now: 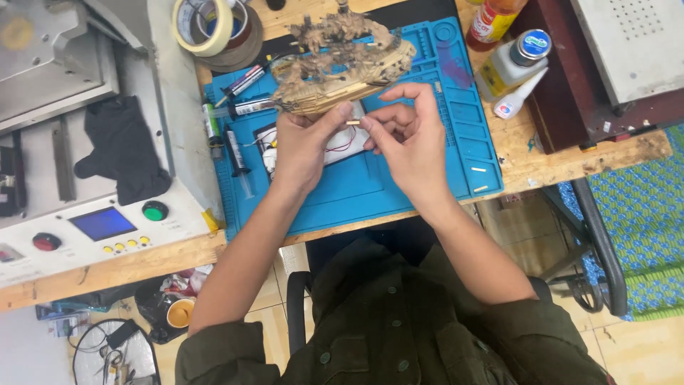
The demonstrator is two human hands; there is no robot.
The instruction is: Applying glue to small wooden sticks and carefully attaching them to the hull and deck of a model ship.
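Seen from above, a person in a dark green shirt works at a wooden tabletop (527,167) covered by a blue work mat (427,128). The left hand (303,146) is closed around the lower edge of a tan and brown model ship (342,60), its grip holding the model just above the mat's upper middle. The right hand (410,135) sits just beside it, thumb and forefinger pinched shut on a small pale wooden stick (352,122), whose tip lies close to the model's hull. Two more short sticks (479,179) lie on the mat's right side. Pens and tubes (235,135) rest along the mat's left edge. A roll of tape (203,28) sits at the upper left, glue bottles (511,68) at the upper right. A grey machine with buttons (107,221) stands to the left.
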